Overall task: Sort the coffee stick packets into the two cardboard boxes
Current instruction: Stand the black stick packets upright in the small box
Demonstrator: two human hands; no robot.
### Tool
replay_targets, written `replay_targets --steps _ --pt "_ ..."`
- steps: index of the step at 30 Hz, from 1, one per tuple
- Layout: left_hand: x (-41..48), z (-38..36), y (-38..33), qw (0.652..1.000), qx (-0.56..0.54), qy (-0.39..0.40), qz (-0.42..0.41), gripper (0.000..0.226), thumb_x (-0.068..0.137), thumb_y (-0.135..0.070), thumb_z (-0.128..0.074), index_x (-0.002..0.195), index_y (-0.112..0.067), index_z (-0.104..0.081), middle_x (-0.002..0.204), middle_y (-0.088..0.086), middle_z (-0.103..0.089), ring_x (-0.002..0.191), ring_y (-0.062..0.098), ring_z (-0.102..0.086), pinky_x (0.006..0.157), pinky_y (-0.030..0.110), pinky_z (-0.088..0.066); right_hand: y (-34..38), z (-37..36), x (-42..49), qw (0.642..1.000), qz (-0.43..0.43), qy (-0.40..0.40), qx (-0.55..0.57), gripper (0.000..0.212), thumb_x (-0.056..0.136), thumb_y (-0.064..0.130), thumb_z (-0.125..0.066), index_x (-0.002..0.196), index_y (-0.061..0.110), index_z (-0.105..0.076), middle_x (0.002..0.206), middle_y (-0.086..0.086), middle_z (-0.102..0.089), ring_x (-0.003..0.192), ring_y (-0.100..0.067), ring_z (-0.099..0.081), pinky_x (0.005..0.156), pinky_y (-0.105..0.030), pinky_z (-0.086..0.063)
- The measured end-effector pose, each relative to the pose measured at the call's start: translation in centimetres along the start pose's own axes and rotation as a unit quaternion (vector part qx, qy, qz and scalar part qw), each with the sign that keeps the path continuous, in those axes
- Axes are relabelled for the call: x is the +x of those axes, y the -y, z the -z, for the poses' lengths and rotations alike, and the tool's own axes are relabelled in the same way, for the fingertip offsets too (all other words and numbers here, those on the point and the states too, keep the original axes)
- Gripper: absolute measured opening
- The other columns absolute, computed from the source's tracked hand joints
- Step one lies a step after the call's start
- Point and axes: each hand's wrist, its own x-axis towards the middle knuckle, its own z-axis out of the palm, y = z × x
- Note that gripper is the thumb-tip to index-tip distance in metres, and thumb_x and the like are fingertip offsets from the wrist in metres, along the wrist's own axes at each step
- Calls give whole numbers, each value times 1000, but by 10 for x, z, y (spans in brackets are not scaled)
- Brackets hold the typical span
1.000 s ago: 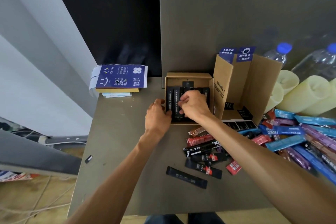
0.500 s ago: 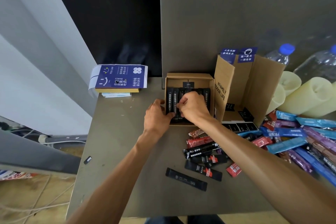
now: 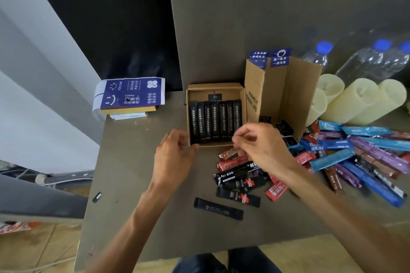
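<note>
A low cardboard box (image 3: pixel 213 88) sits mid-table with several black stick packets (image 3: pixel 214 121) lined up side by side in it. To its right stands a taller open cardboard box (image 3: pixel 295 91) with a few black packets at its bottom. My left hand (image 3: pixel 174 157) hovers just off the low box's front left corner, fingers apart and empty. My right hand (image 3: pixel 264 144) is near the front right corner, fingers curled loosely, holding nothing I can see. Loose black and red packets (image 3: pixel 238 173) lie in front of the boxes, and a single black stick (image 3: pixel 218 208) lies nearer me.
A pile of blue, purple and brown packets (image 3: pixel 359 153) spreads over the right of the table. Cream candles (image 3: pixel 350 101) and water bottles (image 3: pixel 372 60) stand behind it. A blue printed box (image 3: pixel 129 93) on a small stack rests at the far left. The table's left edge drops to the floor.
Both hands have pulled back out of the low box toward me. The row of black packets they were pressing now lies uncovered and neat.
</note>
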Motion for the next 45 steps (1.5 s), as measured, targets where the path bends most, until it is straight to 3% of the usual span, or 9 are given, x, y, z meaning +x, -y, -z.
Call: replay_targets --steps 4,12,18,25,29,31,34,37,45 --pt "-32 -12 11 993 35 90 -72 19 83 -12 -71 76 -30 -66 74 -16 -61 76 -3 -58 62 6 -40 -36 10 -48 998 -52 3 -18 4 90 17 -70 89 21 -70 79 6 -72 61 -4 -69 63 -20 -57" --pt "-64 -45 24 972 78 186 -123 16 83 -16 -73 85 -31 -68 83 -22 -54 72 -2 -57 66 13 -44 -80 -12 -100 994 -109 -19 -3 14 89 16 -73 80 26 -70 76 6 -71 61 -7 -67 65 -28 -58" --pt "-73 -42 36 932 192 235 -198 14 82 -28 -71 93 -33 -65 98 -19 -42 97 6 -50 90 23 -36 -81 -39 -113 995 -88 16 -42 4 88 22 -74 86 24 -73 77 13 -68 77 5 -63 69 -14 -50" --pt "-79 -34 32 951 121 203 -199 15 83 -24 -70 81 -33 -59 84 -25 -50 86 0 -46 86 29 -41 -67 -48 -108 993 -109 36 -6 14 95 30 -64 86 23 -72 78 9 -72 71 0 -67 66 -18 -52" --pt "-85 -23 24 957 103 109 -248 18 83 -20 -73 88 -32 -61 91 -23 -54 87 1 -50 82 21 -37 -47 -34 -104 956 -200 87 198 16 97 24 -63 94 12 -72 85 -11 -74 66 -14 -67 54 -24 -47" --pt "-87 -17 20 970 59 85 -222 22 81 -20 -76 89 -34 -61 99 -21 -57 92 -1 -54 86 17 -39 -41 -27 -101 949 -186 60 247 9 93 9 -66 99 10 -73 83 -16 -73 68 -17 -65 57 -24 -49" --pt "-86 -9 14 990 -63 84 -89 26 80 -17 -78 89 -36 -62 94 -19 -62 93 -2 -58 81 10 -43 -36 -19 -95 954 -154 17 256 16 91 0 -66 101 11 -72 78 -13 -71 65 -20 -62 61 -25 -52" --pt "-81 -5 14 976 -196 90 12 24 80 -7 -77 92 -25 -67 86 -8 -70 81 9 -66 73 17 -50 -33 -16 -91 955 -146 13 257 17 91 -2 -65 101 11 -71 74 -10 -70 59 -17 -60 58 -23 -52" --pt "-77 -6 11 963 -251 83 58 21 81 -5 -77 93 -19 -68 87 2 -72 83 19 -69 74 27 -55 -30 -19 -84 932 -153 -19 327 20 89 -2 -68 106 8 -69 81 -10 -72 72 -16 -69 62 -26 -54"
